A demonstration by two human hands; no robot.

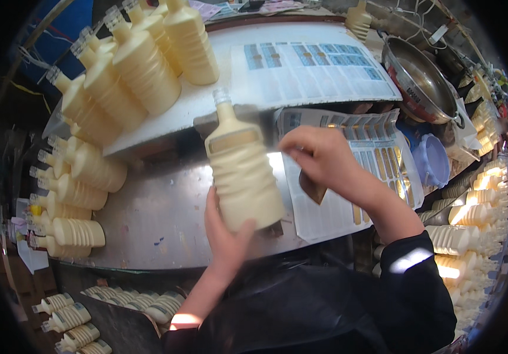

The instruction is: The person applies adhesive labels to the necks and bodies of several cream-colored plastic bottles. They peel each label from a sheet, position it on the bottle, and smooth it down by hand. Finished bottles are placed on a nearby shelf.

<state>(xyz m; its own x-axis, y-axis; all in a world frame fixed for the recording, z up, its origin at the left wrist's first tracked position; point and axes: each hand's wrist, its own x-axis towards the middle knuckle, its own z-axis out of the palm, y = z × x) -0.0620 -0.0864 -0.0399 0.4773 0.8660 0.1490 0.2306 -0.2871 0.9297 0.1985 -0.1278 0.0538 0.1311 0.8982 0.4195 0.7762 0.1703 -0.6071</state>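
Observation:
My left hand (228, 233) is closed round the lower part of a cream-coloured bottle (245, 177) with wavy ridged sides and a clear threaded neck. The bottle leans slightly, its neck pointing away from me. A tan band-shaped label (233, 139) lies across its shoulder. Just right of the bottle, apart from it, is my right hand (325, 156), fingers curled and thumb bent in. Out of its underside sticks a small brown flat piece with a pointed end (312, 189); its grip is partly hidden by the hand. Beneath that hand lies a sheet of gold and blue-grey labels (348, 194).
Several similar bottles (148, 71) stand on the white raised board (224, 65) at far left, with more lying at left (77, 233). Another label sheet (319, 68) covers the board. A metal pan (422, 76) and lavender bucket (431, 160) are at right, beside stacked bottles (466, 236).

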